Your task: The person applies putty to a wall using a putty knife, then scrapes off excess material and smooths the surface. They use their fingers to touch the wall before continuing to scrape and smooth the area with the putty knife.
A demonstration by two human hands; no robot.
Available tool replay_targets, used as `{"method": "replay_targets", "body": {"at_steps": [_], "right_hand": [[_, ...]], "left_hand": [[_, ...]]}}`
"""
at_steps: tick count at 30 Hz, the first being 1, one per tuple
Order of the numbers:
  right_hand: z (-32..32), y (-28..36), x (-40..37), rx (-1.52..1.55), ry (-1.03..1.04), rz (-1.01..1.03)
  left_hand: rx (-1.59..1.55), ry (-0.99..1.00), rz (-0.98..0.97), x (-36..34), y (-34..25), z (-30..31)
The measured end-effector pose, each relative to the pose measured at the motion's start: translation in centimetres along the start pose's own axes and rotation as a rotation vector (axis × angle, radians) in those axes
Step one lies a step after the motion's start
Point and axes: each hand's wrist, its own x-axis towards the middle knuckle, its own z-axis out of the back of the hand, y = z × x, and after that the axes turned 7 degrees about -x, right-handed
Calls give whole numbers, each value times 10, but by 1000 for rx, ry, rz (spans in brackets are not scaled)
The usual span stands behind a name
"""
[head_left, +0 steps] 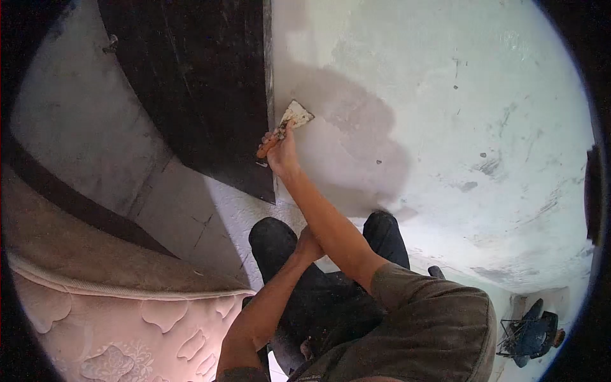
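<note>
My right hand (284, 153) is closed around the orange-brown handle of a putty knife (296, 115). Whitish, crusty residue coats its flared blade, which overlaps the pale wall (458, 127) just right of the dark door panel (210, 89). A darker patch spreads over the wall around the blade and my right forearm. My left hand (308, 246) rests low near my knee, partly behind the right forearm, with its fingers hidden.
A pink quilted mattress (146, 331) with a brown side lies at the lower left. Tiled floor (184, 197) shows between it and the door. At the lower right, a dark object with thin wires (533, 332) sits by the wall. Scuffs and small holes mark the wall.
</note>
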Motion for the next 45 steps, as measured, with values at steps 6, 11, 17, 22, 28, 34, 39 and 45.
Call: {"method": "replay_targets", "body": {"at_steps": [6, 11, 17, 22, 28, 34, 39, 45], "right_hand": [[-12, 8, -13, 10, -42, -36], [-7, 1, -3, 54, 2, -5], [-20, 2, 2, 150, -30, 18], [-15, -8, 20, 202, -151, 81], [-13, -8, 17, 165, -112, 133], [-36, 1, 0, 260, -49, 169], [-32, 2, -5, 260, -74, 89], [-2, -4, -4, 20, -64, -1]], "left_hand": [[-6, 99, 118, 0, 0, -1], [16, -45, -66, -1, 5, -3], [-62, -38, -7, -8, -2, 6], [-100, -69, -36, -11, 3, 7], [-90, -115, 2, -17, 21, -5], [-82, -144, 15, -18, 23, -2], [-263, -78, -38, -11, 32, -15], [-111, -32, -56, -5, 15, -23]]}}
